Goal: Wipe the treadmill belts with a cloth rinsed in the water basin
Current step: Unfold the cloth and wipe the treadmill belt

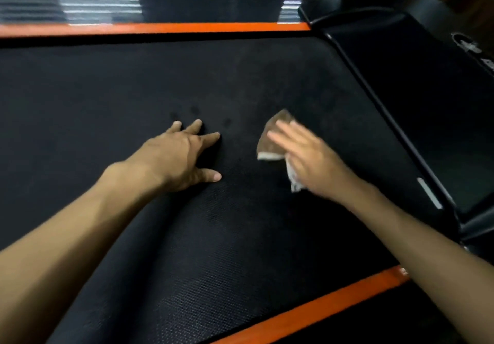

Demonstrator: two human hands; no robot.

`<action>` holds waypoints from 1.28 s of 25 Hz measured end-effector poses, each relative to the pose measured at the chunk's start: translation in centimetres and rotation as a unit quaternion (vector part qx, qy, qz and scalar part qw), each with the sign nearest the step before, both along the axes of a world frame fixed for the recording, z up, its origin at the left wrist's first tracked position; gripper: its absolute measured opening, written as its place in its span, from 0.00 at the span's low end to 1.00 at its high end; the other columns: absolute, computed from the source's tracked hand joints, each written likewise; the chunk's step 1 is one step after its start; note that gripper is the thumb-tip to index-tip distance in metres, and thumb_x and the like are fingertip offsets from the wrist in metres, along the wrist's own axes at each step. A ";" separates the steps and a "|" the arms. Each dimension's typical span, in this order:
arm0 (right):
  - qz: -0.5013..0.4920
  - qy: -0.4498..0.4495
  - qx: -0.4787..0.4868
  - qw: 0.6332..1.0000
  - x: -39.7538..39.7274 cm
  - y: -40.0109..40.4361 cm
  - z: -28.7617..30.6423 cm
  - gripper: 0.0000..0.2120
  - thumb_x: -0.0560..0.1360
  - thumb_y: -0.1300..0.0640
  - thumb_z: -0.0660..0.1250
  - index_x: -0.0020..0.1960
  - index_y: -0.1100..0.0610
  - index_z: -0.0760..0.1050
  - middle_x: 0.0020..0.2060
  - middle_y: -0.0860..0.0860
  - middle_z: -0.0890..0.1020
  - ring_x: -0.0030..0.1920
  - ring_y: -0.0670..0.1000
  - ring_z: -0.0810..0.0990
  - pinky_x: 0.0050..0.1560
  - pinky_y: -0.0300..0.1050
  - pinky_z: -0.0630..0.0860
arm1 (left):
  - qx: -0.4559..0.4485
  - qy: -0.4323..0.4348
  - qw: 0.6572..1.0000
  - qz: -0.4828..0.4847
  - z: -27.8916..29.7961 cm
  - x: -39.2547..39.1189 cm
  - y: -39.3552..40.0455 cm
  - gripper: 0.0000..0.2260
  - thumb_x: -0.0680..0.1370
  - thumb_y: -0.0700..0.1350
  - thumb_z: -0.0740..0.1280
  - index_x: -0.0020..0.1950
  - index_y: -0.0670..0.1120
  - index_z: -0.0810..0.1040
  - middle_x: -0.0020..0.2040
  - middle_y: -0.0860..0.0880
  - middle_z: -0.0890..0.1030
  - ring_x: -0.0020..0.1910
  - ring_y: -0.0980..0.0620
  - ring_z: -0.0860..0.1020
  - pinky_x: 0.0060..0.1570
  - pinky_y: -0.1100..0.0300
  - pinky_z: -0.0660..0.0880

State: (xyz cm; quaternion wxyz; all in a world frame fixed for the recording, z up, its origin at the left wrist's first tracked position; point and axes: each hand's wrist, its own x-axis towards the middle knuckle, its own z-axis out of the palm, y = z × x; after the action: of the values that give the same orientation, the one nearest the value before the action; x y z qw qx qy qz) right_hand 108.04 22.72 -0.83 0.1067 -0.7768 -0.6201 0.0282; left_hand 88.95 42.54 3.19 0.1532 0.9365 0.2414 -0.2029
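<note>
- I see the treadmill belt [213, 76], black with a fine dotted texture, filling most of the head view.
- My left hand [181, 156] lies flat on the belt near the middle, with fingers straight and spread and the thumb pointing to the right. It holds nothing.
- My right hand [307, 156] is to the right of the left one, apart from it. Its fingers are stretched out and lie on top of the cloth [272, 140], pressing it on the belt.
- The cloth is brown with a pale edge. One corner sticks out beyond the fingertips, and a lighter part hangs out under the palm side.
- The right hand is blurred, so I cannot say for sure whether the thumb pinches the cloth from below; it looks more like a flat press.
- Some darker small spots [195, 111] are on the belt just beyond the left fingertips.
- An orange side rail [160, 28] runs along the far edge of the belt, and another orange rail [320, 306] along the near edge.
- At the right, a glossy black motor cover [427, 90] borders the belt.
</note>
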 end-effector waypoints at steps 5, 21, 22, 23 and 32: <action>-0.173 0.042 -0.006 0.984 2.0 6.3 -0.5 0.23 0.81 0.61 0.57 0.76 0.52 0.65 0.77 0.52 0.62 0.78 0.58 0.56 0.77 0.54 0.52 | 0.020 -0.096 0.995 0.034 -0.6 -2.9 1.3 0.27 0.80 0.54 0.63 0.78 0.58 0.58 0.80 0.53 0.54 0.77 0.50 0.58 0.70 0.49 0.65; 0.171 -0.039 0.008 0.984 -4.8 6.6 -0.6 0.26 0.72 0.64 0.55 0.68 0.59 0.76 0.69 0.59 0.74 0.71 0.61 0.71 0.74 0.49 0.60 | 0.068 -0.142 0.986 0.063 -3.5 -5.6 2.0 0.25 0.83 0.56 0.49 0.80 0.54 0.53 0.80 0.48 0.51 0.79 0.46 0.49 0.76 0.48 0.52; 0.100 -0.031 0.027 0.994 -2.1 8.0 -0.7 0.25 0.73 0.65 0.55 0.67 0.61 0.76 0.69 0.60 0.74 0.71 0.63 0.70 0.73 0.49 0.59 | 0.066 -0.139 0.986 0.065 -3.6 -5.6 1.9 0.25 0.83 0.56 0.50 0.80 0.55 0.52 0.81 0.48 0.50 0.79 0.47 0.48 0.77 0.48 0.51; 0.022 -0.021 0.026 0.999 0.3 9.2 -0.5 0.24 0.75 0.66 0.57 0.70 0.60 0.73 0.72 0.60 0.71 0.73 0.63 0.67 0.75 0.49 0.57 | 0.065 -0.136 0.986 0.065 -3.7 -5.6 1.9 0.25 0.83 0.56 0.50 0.80 0.55 0.52 0.81 0.49 0.49 0.79 0.47 0.48 0.77 0.49 0.50; 0.100 0.015 0.021 0.995 -8.6 5.9 -0.2 0.22 0.80 0.50 0.54 0.69 0.54 0.74 0.70 0.56 0.73 0.72 0.59 0.70 0.72 0.55 0.64 | 0.085 -0.142 0.985 0.054 -4.2 -5.7 2.0 0.25 0.83 0.55 0.50 0.80 0.55 0.53 0.80 0.48 0.51 0.79 0.45 0.50 0.75 0.47 0.52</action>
State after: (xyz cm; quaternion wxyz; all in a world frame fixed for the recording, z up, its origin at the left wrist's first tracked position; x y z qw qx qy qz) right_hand 99.45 28.63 -1.07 0.1291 -0.7079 -0.6934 0.0369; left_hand 83.29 44.56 -0.96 0.1162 0.9511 0.2836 -0.0381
